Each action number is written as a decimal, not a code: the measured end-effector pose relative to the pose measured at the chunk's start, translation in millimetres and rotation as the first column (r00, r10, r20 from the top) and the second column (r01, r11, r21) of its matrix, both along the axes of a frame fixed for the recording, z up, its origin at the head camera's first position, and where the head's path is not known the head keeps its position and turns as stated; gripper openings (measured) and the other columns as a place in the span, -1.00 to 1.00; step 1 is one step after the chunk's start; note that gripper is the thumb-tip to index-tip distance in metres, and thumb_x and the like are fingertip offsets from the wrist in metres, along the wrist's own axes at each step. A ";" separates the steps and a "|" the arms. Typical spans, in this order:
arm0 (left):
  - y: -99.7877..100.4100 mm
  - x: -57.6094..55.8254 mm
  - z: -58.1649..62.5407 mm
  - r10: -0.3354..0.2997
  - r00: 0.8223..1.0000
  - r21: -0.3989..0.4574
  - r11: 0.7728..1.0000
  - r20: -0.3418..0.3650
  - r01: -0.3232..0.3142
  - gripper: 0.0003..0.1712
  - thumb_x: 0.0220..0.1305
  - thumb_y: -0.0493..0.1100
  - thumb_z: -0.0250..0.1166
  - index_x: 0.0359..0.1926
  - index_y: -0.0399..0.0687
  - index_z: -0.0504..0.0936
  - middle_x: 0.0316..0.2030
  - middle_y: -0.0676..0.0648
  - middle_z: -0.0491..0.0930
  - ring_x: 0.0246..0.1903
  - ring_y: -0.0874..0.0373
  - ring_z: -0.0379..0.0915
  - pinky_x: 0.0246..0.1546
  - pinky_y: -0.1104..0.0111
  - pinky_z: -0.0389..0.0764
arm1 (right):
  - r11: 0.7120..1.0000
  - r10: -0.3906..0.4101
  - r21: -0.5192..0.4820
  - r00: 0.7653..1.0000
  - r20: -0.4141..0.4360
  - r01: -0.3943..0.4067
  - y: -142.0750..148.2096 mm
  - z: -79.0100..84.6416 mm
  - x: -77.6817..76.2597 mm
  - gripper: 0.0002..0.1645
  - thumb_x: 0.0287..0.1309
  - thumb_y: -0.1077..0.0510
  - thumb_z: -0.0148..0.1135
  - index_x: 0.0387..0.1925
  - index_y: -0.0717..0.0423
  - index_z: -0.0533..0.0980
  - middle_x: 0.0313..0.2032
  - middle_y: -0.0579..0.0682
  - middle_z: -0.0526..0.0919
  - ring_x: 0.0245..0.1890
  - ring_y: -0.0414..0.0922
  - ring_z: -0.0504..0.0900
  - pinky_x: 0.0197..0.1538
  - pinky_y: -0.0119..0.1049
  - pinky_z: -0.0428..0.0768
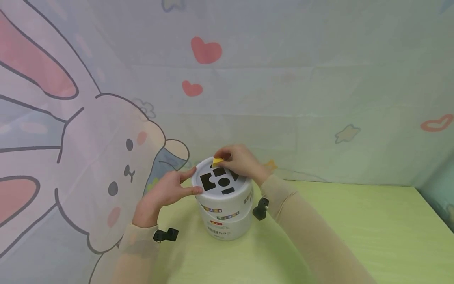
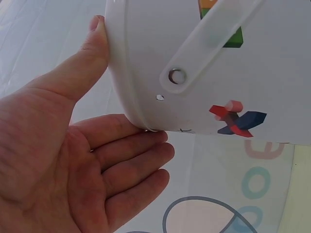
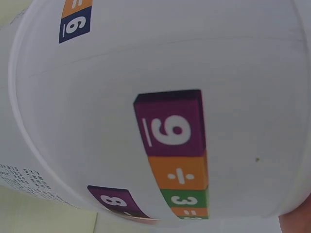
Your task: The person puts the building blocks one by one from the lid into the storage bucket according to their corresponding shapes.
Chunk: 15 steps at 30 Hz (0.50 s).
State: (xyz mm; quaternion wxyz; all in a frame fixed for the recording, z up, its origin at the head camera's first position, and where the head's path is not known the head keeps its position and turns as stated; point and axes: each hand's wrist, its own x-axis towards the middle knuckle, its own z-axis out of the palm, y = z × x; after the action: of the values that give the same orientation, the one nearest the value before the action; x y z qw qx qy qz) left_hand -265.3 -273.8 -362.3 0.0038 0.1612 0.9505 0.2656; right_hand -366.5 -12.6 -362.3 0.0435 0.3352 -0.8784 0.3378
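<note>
A white bucket [image 1: 227, 228] stands upright, its white lid [image 1: 217, 192] pierced by several dark cut-outs, among them a puzzle shape, a round and a rectangle. My right hand [image 1: 241, 159] pinches a small yellow block [image 1: 217, 161] at the lid's far side, over a partly covered cut-out. The block's full shape is hidden by the fingers. My left hand [image 1: 166, 190] steadies the left of the rim, thumb and fingers spread and fairly straight against it. In the left wrist view, its fingertips touch the bucket's edge beside a white handle [image 2: 209, 46].
A pale green tabletop [image 1: 354, 221] lies under the bucket and extends right. Behind it hangs a backdrop cloth [image 1: 269, 98] with a printed rabbit, hearts and stars. Printed number tiles [image 3: 177, 131] decorate the bucket's side. Each wrist wears a small black camera [image 1: 260, 209].
</note>
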 end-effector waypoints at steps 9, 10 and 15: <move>-1.1 -0.7 0.1 -0.021 1.000 0.009 1.000 -0.007 0.021 0.09 0.29 0.31 0.51 0.60 -0.19 0.31 0.46 -0.30 0.41 0.42 -0.22 0.41 0.21 -0.10 0.55 | 1.000 0.008 0.009 1.000 0.000 -0.008 2.4 -0.8 0.5 -0.67 0.38 0.12 0.48 0.13 0.06 0.74 0.03 -0.04 0.80 0.06 -0.09 0.72 0.20 -0.18 0.61; -1.4 -0.4 0.0 -0.020 1.000 0.009 1.000 -0.006 0.020 0.09 0.29 0.30 0.51 0.60 -0.19 0.31 0.46 -0.30 0.41 0.42 -0.21 0.42 0.19 -0.08 0.56 | 1.000 0.010 0.010 1.000 0.000 -0.010 2.3 -0.9 0.4 -0.67 0.39 0.12 0.48 0.13 0.06 0.74 0.03 -0.04 0.80 0.05 -0.09 0.72 0.20 -0.18 0.61; -2.3 -0.3 -0.2 -0.014 1.000 0.008 1.000 -0.008 0.014 0.10 0.29 0.31 0.51 0.60 -0.21 0.30 0.47 -0.30 0.41 0.41 -0.21 0.43 0.15 -0.06 0.57 | 1.000 0.013 0.014 1.000 0.004 -0.013 1.6 -1.6 -0.3 -0.68 0.39 0.11 0.47 0.12 0.05 0.75 0.02 -0.05 0.80 0.05 -0.10 0.72 0.20 -0.19 0.60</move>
State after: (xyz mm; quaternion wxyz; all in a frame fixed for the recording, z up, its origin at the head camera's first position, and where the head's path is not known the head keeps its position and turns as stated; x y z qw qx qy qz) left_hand -265.6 -276.1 -362.6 0.0013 0.1690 0.9483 0.2686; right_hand -366.8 -11.0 -363.9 0.0374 0.3405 -0.8787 0.3326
